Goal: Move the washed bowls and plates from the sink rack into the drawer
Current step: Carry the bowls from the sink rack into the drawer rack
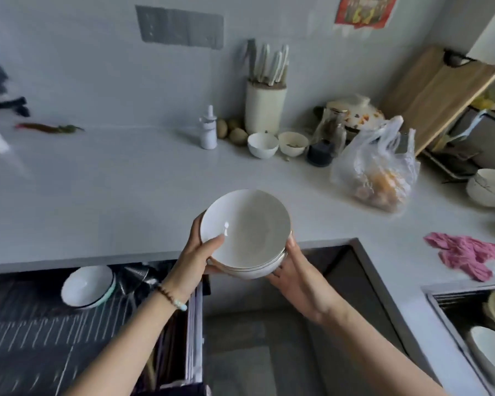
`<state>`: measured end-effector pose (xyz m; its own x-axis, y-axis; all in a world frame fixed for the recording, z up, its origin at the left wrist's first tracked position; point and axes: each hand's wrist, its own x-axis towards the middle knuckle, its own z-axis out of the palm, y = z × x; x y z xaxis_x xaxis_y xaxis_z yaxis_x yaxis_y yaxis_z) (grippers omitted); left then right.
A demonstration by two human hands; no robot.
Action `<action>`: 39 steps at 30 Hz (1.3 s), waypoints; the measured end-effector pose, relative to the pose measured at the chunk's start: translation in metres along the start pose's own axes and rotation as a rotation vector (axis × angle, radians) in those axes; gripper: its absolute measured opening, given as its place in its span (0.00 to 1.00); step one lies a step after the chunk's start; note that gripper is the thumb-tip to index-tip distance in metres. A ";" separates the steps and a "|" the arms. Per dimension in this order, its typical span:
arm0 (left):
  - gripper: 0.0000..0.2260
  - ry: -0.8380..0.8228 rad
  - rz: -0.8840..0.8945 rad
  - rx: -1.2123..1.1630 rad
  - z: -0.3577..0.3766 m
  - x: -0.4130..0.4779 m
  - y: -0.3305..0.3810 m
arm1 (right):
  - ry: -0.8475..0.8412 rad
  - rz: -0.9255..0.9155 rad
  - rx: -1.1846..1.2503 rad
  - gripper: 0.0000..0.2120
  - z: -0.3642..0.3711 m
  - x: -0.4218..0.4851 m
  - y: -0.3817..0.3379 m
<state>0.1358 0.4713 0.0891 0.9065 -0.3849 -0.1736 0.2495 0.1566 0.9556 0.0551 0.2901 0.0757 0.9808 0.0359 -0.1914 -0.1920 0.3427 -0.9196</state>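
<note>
**Left grip [196,252] and right grip [295,270] clasp a stack of bowls [249,232] at the bench edge**

At the near left, the drawer [26,332] stands open under the bench [112,195]. One white bowl [87,285] lies tilted on its wire rack. Just right of it, the left grip curls round the stack's left side, thumb over the top rim and fingers beneath. The stack hangs in the air, touching neither drawer nor bench, its top bowl tipped toward the camera. The right grip cups the stack's right side from below, fingers curled against the lowest bowl. Farther right on the bench sits a plastic bag [377,172], and a pink cloth [466,254] lies nearer. At the near right corner, the sink [440,298] holds blurred plates [489,352].
</note>
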 end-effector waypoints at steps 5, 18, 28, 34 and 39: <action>0.16 0.200 -0.007 0.056 -0.170 -0.073 0.024 | -0.133 0.220 0.103 0.35 0.162 0.035 0.074; 0.11 0.536 -0.300 -0.005 -0.439 -0.174 0.018 | -0.299 0.440 -0.108 0.33 0.396 0.107 0.198; 0.04 0.505 -0.519 0.170 -0.531 -0.143 -0.006 | -0.288 0.487 -0.253 0.16 0.437 0.172 0.247; 0.16 0.394 -0.568 0.315 -0.591 -0.114 -0.029 | -0.155 0.495 -0.286 0.11 0.459 0.201 0.280; 0.07 0.274 -0.552 0.363 -0.642 -0.099 -0.042 | -0.038 0.464 -0.267 0.16 0.487 0.211 0.313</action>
<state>0.2547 1.0864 -0.0866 0.7456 -0.0710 -0.6626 0.6105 -0.3258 0.7219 0.2174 0.8619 -0.0851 0.7902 0.1622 -0.5910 -0.6029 0.0326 -0.7972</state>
